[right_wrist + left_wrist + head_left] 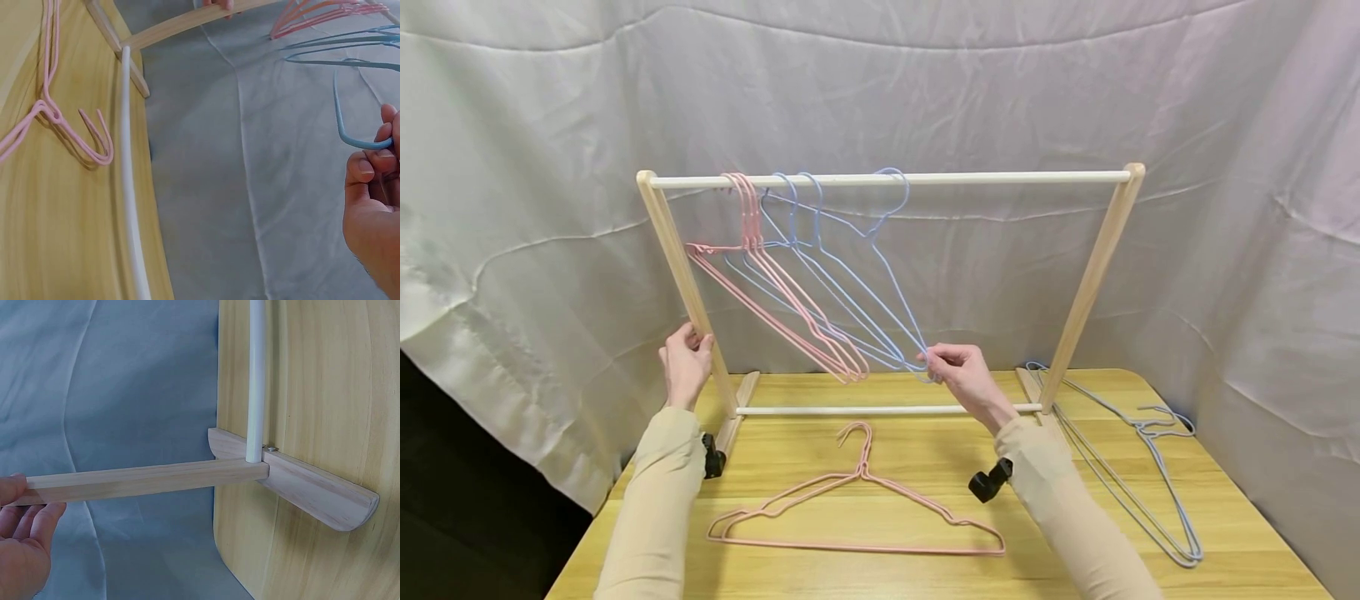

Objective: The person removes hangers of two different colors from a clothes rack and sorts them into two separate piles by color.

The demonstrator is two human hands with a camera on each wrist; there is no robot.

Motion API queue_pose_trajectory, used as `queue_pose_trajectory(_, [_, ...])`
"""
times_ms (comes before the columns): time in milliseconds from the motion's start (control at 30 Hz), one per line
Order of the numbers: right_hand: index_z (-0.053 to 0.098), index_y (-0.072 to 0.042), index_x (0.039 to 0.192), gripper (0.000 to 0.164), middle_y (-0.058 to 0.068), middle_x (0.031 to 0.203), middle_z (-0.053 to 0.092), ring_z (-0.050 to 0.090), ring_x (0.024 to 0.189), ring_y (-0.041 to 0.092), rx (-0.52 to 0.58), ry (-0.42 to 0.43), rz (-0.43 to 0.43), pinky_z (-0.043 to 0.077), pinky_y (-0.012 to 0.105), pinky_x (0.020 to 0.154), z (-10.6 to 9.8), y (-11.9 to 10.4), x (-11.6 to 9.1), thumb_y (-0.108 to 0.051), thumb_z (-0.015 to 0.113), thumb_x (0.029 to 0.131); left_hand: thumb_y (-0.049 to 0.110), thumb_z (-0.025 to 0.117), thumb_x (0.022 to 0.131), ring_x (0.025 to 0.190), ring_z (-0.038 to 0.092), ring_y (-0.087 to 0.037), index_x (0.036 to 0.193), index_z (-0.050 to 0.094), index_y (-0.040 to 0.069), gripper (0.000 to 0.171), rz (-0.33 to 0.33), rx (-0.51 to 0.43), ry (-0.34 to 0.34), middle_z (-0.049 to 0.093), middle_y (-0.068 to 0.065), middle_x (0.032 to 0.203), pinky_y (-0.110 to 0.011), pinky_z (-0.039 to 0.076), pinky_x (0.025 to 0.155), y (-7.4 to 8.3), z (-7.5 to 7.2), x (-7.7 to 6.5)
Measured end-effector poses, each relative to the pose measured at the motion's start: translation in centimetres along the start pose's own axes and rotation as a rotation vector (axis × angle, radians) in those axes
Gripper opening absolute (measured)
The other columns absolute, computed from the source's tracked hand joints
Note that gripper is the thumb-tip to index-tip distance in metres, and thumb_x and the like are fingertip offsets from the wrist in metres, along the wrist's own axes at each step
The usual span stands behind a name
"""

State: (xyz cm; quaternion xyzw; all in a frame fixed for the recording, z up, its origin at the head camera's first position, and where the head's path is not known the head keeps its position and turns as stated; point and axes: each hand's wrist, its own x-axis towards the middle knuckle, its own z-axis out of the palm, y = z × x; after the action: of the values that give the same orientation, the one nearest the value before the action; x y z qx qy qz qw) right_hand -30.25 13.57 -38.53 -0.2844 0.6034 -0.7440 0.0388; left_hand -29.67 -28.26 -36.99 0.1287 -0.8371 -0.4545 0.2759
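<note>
A wooden rack with a white top rail (1015, 177) stands on the table. My left hand (687, 365) grips the rack's left post (673, 250), thumb and fingers on either side of the wood in the left wrist view. On the right, my right hand (967, 379) pinches the lower corner of a blue wire hanger (907, 196) whose hook is over the rail. The right wrist view shows its bent end (340, 122) between the fingertips. Two more blue hangers (817, 225) hang to its left, then several pink hangers (752, 225) bunched near the left post.
Pink hangers (865, 548) lie overlapped on the table in front of the rack. Blue-grey hangers (1176, 492) lie at the table's right side. A white lower bar (880, 410) joins the rack's feet, and a grey curtain (985, 92) hangs behind.
</note>
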Motion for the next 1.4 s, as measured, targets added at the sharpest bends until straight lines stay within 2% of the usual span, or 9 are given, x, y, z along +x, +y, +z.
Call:
queue_pose_trajectory(167, [0.077, -0.021, 0.087, 0.043, -0.008, 0.077, 0.063, 0.047, 0.069, 0.007, 0.004, 0.028, 0.021, 0.04, 0.021, 0.065, 0.5, 0.6, 0.2, 0.008, 0.047, 0.1, 0.01, 0.056, 0.1, 0.126, 0.038, -0.041, 0.122, 0.063, -0.002, 0.026, -0.002, 0.003, -0.003, 0.065, -0.029, 0.128, -0.052, 0.027, 0.1, 0.1, 0.0, 0.0])
queue_pose_trajectory(333, [0.076, -0.02, 0.084, 0.035, -0.008, 0.08, 0.067, 0.051, 0.073, 0.007, 0.007, 0.045, 0.022, 0.043, 0.019, 0.068, 1.1, 1.3, 0.5, 0.003, 0.055, 0.099, 0.01, 0.056, 0.1, 0.126, 0.038, -0.041, 0.121, 0.063, -0.003, 0.025, -0.004, 0.002, -0.004, 0.065, -0.029, 0.128, -0.052, 0.027, 0.101, 0.0, 0.0, -0.1])
queue_pose_trajectory(633, [0.074, -0.026, 0.078, 0.041, -0.009, 0.076, 0.066, 0.052, 0.072, 0.007, -0.03, 0.107, 0.028, 0.045, 0.018, 0.067, 1.9, 1.9, 0.8, 0.007, 0.056, 0.096, 0.01, 0.055, 0.1, 0.129, 0.038, -0.042, 0.125, 0.062, -0.003, 0.028, -0.007, -0.005, -0.008, 0.064, -0.029, 0.13, -0.053, 0.026, 0.104, -0.2, -0.1, -0.2])
queue_pose_trajectory(933, [0.073, -0.025, 0.078, 0.035, -0.01, 0.076, 0.067, 0.054, 0.074, 0.005, -0.062, 0.118, -0.03, 0.045, 0.017, 0.067, 1.8, 2.2, 0.7, 0.002, 0.06, 0.096, 0.011, 0.056, 0.1, 0.127, 0.039, -0.042, 0.122, 0.063, -0.002, 0.026, -0.002, 0.004, -0.011, 0.064, -0.029, 0.128, -0.053, 0.026, 0.102, -0.1, 0.0, -0.1])
queue_pose_trajectory(1100, [0.074, -0.015, 0.081, 0.024, -0.009, 0.079, 0.07, 0.055, 0.073, 0.006, -0.067, 0.143, -0.056, 0.045, 0.019, 0.067, 1.7, 2.3, 0.7, 0.0, 0.062, 0.095, 0.01, 0.056, 0.1, 0.129, 0.038, -0.042, 0.123, 0.063, -0.002, 0.027, -0.013, -0.002, -0.016, 0.064, -0.029, 0.129, -0.053, 0.027, 0.104, -0.1, -0.1, -0.1])
queue_pose_trajectory(1233, [0.076, -0.013, 0.083, 0.022, -0.009, 0.081, 0.073, 0.054, 0.07, 0.006, -0.075, 0.172, -0.057, 0.045, 0.018, 0.066, 1.5, 2.4, 0.8, 0.0, 0.063, 0.095, 0.011, 0.055, 0.101, 0.129, 0.037, -0.041, 0.123, 0.063, -0.001, 0.027, -0.025, -0.001, -0.019, 0.065, -0.027, 0.13, -0.052, 0.028, 0.103, 0.0, -0.2, -0.1])
queue_pose_trajectory(1333, [0.074, 0.002, 0.09, 0.013, -0.01, 0.08, 0.073, 0.053, 0.068, 0.006, -0.091, 0.188, -0.065, 0.045, 0.018, 0.064, 1.3, 2.4, 0.8, -0.001, 0.063, 0.096, 0.011, 0.055, 0.101, 0.128, 0.037, -0.041, 0.122, 0.063, -0.002, 0.026, -0.022, -0.003, -0.018, 0.065, -0.027, 0.13, -0.052, 0.028, 0.103, 0.0, -0.2, -0.1])
queue_pose_trajectory(1400, [0.07, 0.013, 0.096, 0.016, -0.011, 0.078, 0.071, 0.053, 0.066, 0.005, -0.112, 0.198, -0.073, 0.044, 0.018, 0.063, 1.1, 2.5, 0.8, -0.001, 0.063, 0.096, 0.011, 0.055, 0.101, 0.128, 0.038, -0.041, 0.122, 0.063, -0.002, 0.026, -0.019, -0.005, -0.016, 0.065, -0.027, 0.13, -0.052, 0.028, 0.102, 0.0, -0.2, -0.1])
